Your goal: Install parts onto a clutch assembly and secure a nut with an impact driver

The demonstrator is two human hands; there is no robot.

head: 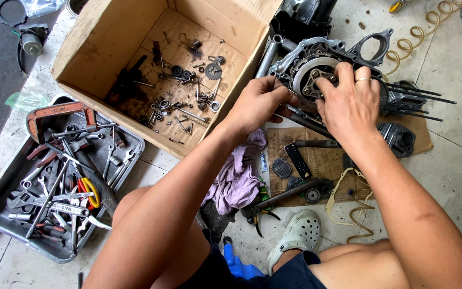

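I am crouched on a pale tiled floor, both hands on a grey metal engine case that lies ahead of me, to the right of an open cardboard box. The case is dull cast aluminium, grimy, with a round clutch assembly set in its open face and long dark studs sticking out to the right. My left hand grips the near left edge of the round part, fingers curled against it. My right hand, a ring on one finger, presses on the centre plate from the right, fingers spread and bent over it. The hands are close together but not touching.

The case rests partly on a flat piece of cardboard strewn with small parts, a hammer and a pale gasket. A crumpled lilac rag lies just beside my left forearm. The box holds loose gears, bolts and washers. To my left sits a metal tray full of spanners, a clamp and screwdrivers. My white clog is near the pliers.
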